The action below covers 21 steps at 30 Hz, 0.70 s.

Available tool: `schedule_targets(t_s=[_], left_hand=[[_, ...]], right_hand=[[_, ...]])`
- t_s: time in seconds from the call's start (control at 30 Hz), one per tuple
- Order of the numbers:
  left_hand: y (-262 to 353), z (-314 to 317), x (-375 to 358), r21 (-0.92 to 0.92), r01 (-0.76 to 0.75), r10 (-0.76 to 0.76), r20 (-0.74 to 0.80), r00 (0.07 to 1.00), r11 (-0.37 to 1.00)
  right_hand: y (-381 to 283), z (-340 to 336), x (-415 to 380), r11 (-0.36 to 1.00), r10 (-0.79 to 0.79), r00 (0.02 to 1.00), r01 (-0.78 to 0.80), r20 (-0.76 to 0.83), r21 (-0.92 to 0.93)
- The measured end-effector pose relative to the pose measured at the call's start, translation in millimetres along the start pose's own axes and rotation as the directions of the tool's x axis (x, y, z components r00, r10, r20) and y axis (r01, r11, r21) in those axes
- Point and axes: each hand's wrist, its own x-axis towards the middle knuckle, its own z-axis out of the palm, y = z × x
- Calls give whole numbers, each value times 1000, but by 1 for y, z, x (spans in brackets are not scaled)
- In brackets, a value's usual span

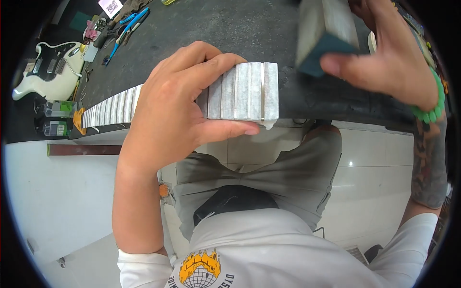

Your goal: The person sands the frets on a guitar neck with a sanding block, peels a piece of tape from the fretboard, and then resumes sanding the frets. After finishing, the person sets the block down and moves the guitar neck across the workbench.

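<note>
A guitar neck (249, 91) lies along the dark bench near its front edge. Whitish tape covers its fretboard between the metal frets, and a loose scrap hangs from its right end. My left hand (170, 93) wraps over the neck close to that end, thumb on the near side and fingers on the far side, hiding the middle. To the right, my right hand (391, 62) grips a rectangular block (319, 31) with a pale worn face and a dark blue-grey face. The block is tilted in the air, apart from the neck, and blurred.
On the left are a white guitar body (53, 69) and small clear boxes with green labels (60, 108). Blue-handled tools (126, 33) and a QR-code card (111, 6) lie at the back left. My legs (249, 168) are below the bench edge.
</note>
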Motion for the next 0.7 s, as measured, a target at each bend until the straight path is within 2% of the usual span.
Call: schedule_targets(t_s=[0.2,0.27,0.4,0.47,0.5,0.57,0.6,0.67,0.7], left_hand=[[-1,0,2,6,-22,22,-2,1000,1000],[-2,1,2,6,-24,24,-13,1000,1000],[-3,2,1,-7,-44,44,-37,998,999],[-3,3,1,-13,-49,48,-57,997,999],[-2,2,2,1,-51,51,-55,997,999],[-2,2,1,7,-46,46,-69,997,999],[-3,3,0,0,-41,41,-68,997,999],[-3,3,0,-16,-28,27,-81,996,999],[-2,4,0,-10,-40,39,-86,996,999]], right_hand=[[-6,7,-5,988,34,996,-21,80,-150],[-12,4,-3,902,68,975,30,210,-431],[-32,15,-1,891,170,964,-62,204,-449],[-22,26,-4,915,136,991,-129,-10,-383],[-20,20,-4,912,135,991,-124,2,-390],[-16,4,-1,991,81,992,-69,101,-119],[-7,5,4,990,78,990,-62,118,-128],[14,14,10,974,-150,988,141,36,179],[-22,31,12,986,-56,995,42,-80,-164]])
